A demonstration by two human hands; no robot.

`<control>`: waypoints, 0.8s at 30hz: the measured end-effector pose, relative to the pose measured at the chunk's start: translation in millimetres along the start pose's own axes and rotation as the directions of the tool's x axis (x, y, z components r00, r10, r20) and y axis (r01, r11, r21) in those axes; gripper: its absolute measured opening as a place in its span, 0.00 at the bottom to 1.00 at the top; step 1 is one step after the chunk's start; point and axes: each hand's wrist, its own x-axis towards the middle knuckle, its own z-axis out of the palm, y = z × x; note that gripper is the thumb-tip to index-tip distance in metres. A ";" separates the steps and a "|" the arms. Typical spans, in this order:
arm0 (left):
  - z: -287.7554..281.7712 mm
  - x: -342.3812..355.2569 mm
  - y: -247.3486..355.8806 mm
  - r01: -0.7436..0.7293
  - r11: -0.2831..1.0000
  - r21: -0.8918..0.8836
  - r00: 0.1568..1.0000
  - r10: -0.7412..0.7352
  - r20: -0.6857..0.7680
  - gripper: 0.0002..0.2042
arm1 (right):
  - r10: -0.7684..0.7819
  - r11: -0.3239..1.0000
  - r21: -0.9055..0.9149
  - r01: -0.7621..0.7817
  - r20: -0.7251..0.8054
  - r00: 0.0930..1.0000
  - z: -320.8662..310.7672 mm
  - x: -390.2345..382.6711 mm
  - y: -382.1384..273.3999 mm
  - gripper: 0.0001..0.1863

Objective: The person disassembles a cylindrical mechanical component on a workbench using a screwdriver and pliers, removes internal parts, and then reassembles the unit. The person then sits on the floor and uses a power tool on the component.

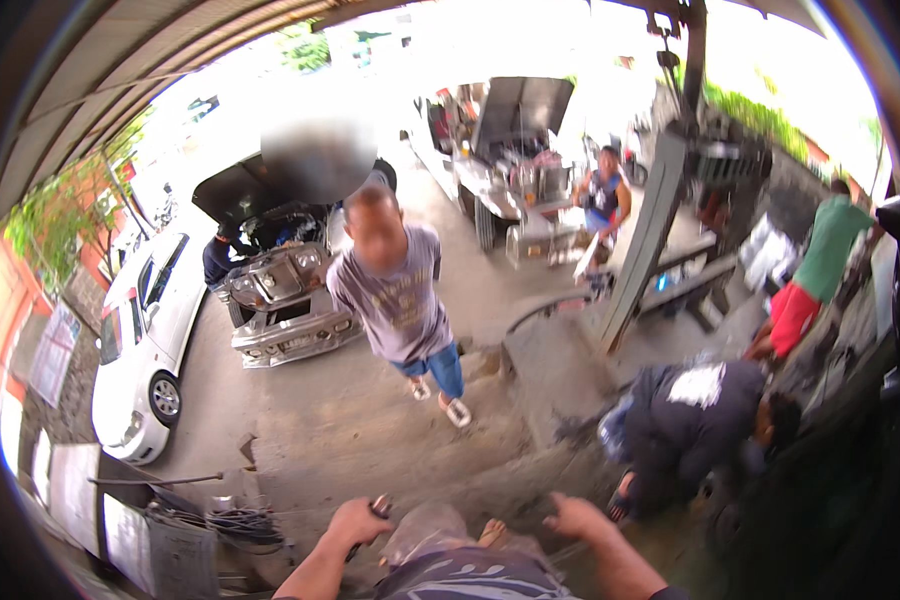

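Note:
Low in the head view, my left hand [354,524] is closed around a small dark object with a shiny brownish end [381,505]; its kind is too blurred to make out. It is beside my left thigh. My right hand [578,518] hangs out to the right of my lap, the fingers loosely bent and partly stretched out, with nothing seen in them. Between the two hands are my knees and one sandalled foot [492,533]. A person in a grey shirt [402,287] stands facing me, arms behind the back.
Two jeep-like vehicles with raised hoods [295,310] [515,150] and a white car [142,345] stand beyond. A person in dark clothes [690,425] bends at right. Another in a green shirt [832,245] stoops farther off. A steel post [645,240] rises nearby; coiled cables [235,525] lie left.

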 end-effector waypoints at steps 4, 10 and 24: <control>-28.4 49.9 54.7 -0.038 0.995 -0.095 0.991 0.049 0.121 0.28 | 0.131 0.964 0.246 -0.103 -0.103 0.986 5.8 -19.0 -13.5 0.41; -59.5 87.6 140.3 -0.239 0.971 0.006 0.927 0.227 0.299 0.28 | 0.008 0.928 0.372 0.022 -0.078 0.997 -22.6 -48.4 -94.1 0.40; -119.6 176.7 105.3 -0.358 0.932 -0.058 0.765 0.329 0.553 0.24 | -0.073 0.979 0.182 0.092 -0.110 0.991 -65.0 68.1 -267.9 0.38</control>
